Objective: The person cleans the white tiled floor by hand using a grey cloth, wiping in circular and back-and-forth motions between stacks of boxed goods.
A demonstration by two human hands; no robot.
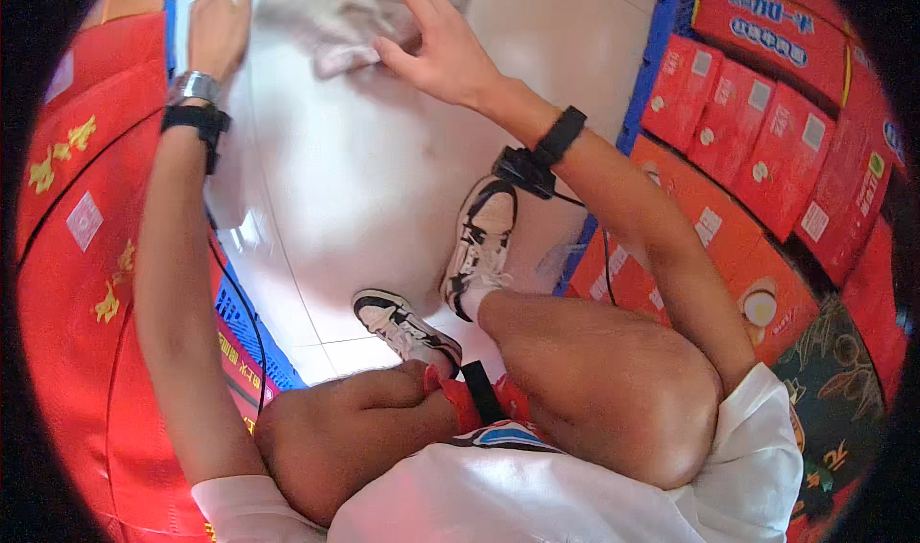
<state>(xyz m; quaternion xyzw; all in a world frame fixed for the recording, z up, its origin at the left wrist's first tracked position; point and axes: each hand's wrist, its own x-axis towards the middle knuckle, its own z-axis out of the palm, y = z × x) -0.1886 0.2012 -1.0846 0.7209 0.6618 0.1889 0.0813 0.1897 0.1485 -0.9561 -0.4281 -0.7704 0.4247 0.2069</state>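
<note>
My left hand point(218, 30) reaches forward at the upper left, fingers stretched out and holding nothing. It lies beside the blue edging along the left stack of red boxes; whether it touches that edging I cannot tell. My right hand point(441, 54) is over a crumpled greyish-beige cloth point(311, 11) on the pale tiled floor. Its thumb and fingers are spread apart with the cloth behind them, and contact with the cloth is unclear. The cloth looks slightly blurred, and its far part runs out at the top of the view.
Red boxes point(72, 284) with gold figures line the left side on a blue plastic base point(251, 337). Stacked red cartons point(738, 136) and orange cartons point(690, 222) stand on the right. My sneakers point(484, 227) are on the glossy floor point(335, 188). Straps and cables are on both wrists.
</note>
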